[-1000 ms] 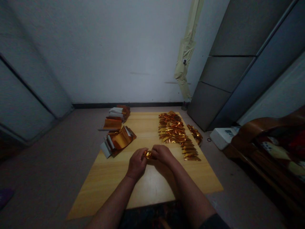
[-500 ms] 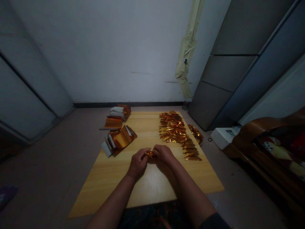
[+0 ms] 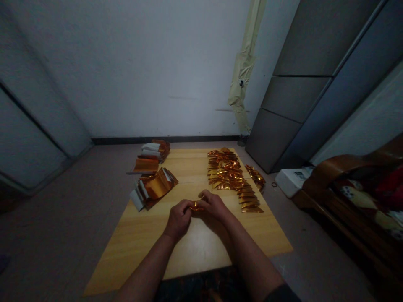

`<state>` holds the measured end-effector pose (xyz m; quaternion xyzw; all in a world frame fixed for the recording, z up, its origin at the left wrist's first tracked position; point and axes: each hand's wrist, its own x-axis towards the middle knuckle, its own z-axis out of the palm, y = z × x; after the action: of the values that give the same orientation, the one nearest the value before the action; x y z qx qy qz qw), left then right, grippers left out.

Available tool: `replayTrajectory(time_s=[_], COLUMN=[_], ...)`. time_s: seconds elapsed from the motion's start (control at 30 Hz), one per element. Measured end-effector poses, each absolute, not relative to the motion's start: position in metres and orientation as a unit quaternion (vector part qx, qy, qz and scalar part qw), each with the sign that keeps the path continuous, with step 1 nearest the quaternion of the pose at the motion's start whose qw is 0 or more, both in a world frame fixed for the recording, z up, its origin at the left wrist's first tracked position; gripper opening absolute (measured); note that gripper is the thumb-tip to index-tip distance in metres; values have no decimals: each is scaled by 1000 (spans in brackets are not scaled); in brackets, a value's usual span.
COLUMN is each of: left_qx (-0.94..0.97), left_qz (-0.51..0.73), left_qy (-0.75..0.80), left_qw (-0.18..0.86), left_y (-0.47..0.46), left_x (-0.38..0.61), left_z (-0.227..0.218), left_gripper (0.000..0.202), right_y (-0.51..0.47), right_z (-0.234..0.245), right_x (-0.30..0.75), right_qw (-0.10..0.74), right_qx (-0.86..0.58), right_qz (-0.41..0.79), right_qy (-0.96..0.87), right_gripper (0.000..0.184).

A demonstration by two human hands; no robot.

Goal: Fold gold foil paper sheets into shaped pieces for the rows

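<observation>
A small folded piece of gold foil paper point(image 3: 195, 205) is held between my two hands, low over the middle of the wooden board. My left hand point(image 3: 179, 216) is closed, thumb and fingers pinching the foil's left end. My right hand point(image 3: 214, 204) grips the right end, its thumb against the foil and the upper fingers raised and curved. My fingers hide much of the piece, so its exact shape cannot be made out. Ahead and to the right lie rows of folded gold foil pieces point(image 3: 224, 170). To the left is a stack of flat, curling gold foil sheets point(image 3: 157, 185).
The wooden board point(image 3: 132, 243) extends in front of me. Another stack of foil sheets point(image 3: 147, 163) sits at its far left. More folded foil point(image 3: 255, 177) lies beyond its right edge. A white box point(image 3: 289, 183) and a wooden seat point(image 3: 315, 201) stand on the right.
My right hand's upper fingers have lifted and spread away from the foil. My left hand has closed more tightly around its end. The whole view has shifted slightly.
</observation>
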<state>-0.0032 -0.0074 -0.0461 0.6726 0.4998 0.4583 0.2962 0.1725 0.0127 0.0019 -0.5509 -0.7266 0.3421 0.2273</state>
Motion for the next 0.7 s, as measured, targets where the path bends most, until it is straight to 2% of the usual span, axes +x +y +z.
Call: replayTrajectory(time_s=[0.1,0.23,0.3,0.4,0.5,0.6,0.7], left_qx=[644,637,641,641,615,597,603], left_qz=[471,481,483,498,512,512,500], left_qy=[520,521,516,506,512,523,533], left_qw=[304,301,300,292,312,329,320], left_y=[-4,-3,-4,-5,-6,-6,-5], left_x=[-5,-6,-6,-5,-4,-4,-4], left_z=[-54,-55,-52,-50,-50,-53,-54], left_gripper=[19,15,16,24,41,46,40], right_y=[8,4,3,7,20,37,52], right_z=[0,2,2,4,11,25,37], right_x=[179,179,178,188,218,260,296], right_qw=[248,237,239,261,286,259,198], right_qx=[-517,-521,-517,-495,-506,-573,-616], right_qz=[369,323,301,255,176,78,-1], right_qy=[-732,-754,-765,-788,-795,-773,-763], right_gripper=[19,6,7,8,9,10,12])
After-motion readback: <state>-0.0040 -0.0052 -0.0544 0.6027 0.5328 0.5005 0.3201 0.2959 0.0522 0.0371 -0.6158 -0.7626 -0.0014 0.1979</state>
